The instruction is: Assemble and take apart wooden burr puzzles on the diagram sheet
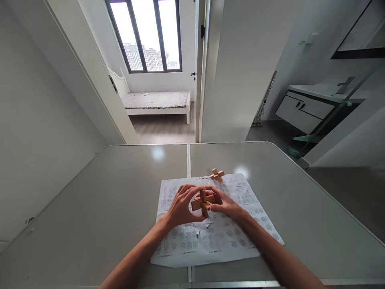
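Note:
Between my two hands, over the printed sheet, is a wooden burr puzzle (pixel 203 202) of crossed bars. My left hand (pixel 184 205) curls round it from the left, thumb at the lower end of the upright bar and fingers at its top. From the right, my right hand (pixel 224 204) grips it with the thumb on a front bar; some of its fingers are hidden behind the wood. A second, smaller-looking wooden burr puzzle (pixel 217 175) rests at the sheet's far edge, beyond my hands. The paper sheet (pixel 210 249) carries rows of small printed diagrams.
The grey table (pixel 90 216) has a metal seam down its middle and rounded far corners. Past it, a doorway shows a bed (pixel 159 100) under a window (pixel 147 36). A washbasin cabinet (pixel 306 110) stands in the room at the right.

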Demonstrator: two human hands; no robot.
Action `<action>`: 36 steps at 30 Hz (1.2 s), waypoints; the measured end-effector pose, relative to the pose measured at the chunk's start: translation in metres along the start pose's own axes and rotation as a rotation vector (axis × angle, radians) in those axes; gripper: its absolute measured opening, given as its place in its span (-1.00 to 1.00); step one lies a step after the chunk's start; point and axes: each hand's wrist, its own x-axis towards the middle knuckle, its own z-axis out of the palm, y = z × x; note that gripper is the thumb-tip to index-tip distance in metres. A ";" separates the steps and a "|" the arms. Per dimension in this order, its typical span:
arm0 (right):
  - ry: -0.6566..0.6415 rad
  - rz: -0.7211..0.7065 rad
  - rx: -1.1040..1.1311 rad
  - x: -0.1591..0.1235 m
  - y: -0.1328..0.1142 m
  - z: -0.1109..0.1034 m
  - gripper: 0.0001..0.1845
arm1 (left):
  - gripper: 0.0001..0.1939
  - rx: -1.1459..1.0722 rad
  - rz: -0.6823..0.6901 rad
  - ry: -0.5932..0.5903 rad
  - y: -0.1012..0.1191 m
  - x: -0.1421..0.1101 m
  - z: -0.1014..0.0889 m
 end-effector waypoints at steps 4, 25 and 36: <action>0.078 0.006 -0.004 0.001 0.000 0.003 -0.17 | -0.07 -0.033 -0.026 -0.006 0.002 0.002 -0.001; 0.147 0.075 0.067 0.000 0.011 -0.001 -0.21 | -0.05 -0.267 -0.174 -0.083 0.005 0.000 -0.001; 0.264 0.046 0.072 0.005 0.006 0.003 -0.52 | -0.21 -0.341 -0.274 0.012 0.005 0.004 -0.004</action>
